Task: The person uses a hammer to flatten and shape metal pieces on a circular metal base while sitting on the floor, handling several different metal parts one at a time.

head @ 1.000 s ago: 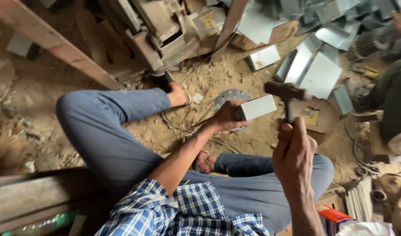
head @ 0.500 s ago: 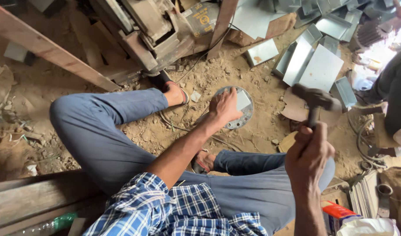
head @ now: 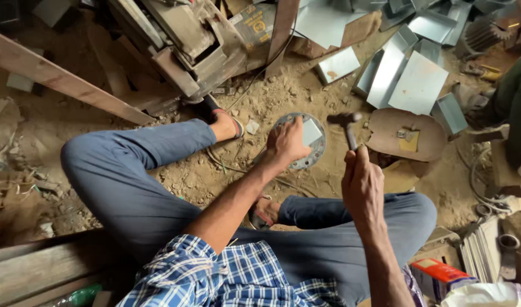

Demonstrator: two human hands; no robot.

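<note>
Sandy, rubble-strewn ground (head: 215, 176) carries everything, gritty and pale brown, with a worn wooden beam (head: 61, 79) slanting across its upper left corner and a rusty, boxy machine (head: 186, 40) at the top edge. Near the ground's centre lies a round metal disc (head: 320, 156), grey and ringed with small holes. On it rests a small folded sheet-metal piece (head: 311, 132), dull silver and flat-faced, pinned under the left hand (head: 288, 142), whose fingers are spread and pressed down over the piece's left part. The right hand (head: 363, 187) is wrapped tight around the handle of a hammer (head: 346, 122), its dark blocky head raised just right of the disc, a little blurred. Toward the upper right corner, folded galvanised trays and flat sheets (head: 408, 74) lie heaped, smooth and shiny, beside a rounded brown board (head: 408, 136). The person sits cross-legged in blue jeans and a blue checked shirt, one foot in a sandal (head: 229, 122) just left of the disc. A cardboard box with an orange top (head: 442, 276) stands at the lower right edge.

Half a second earlier the hammer was farther right, over the brown board; now its head is near the disc. A second ago the left hand held the metal piece up off the ground; now it lies flat on the disc.
</note>
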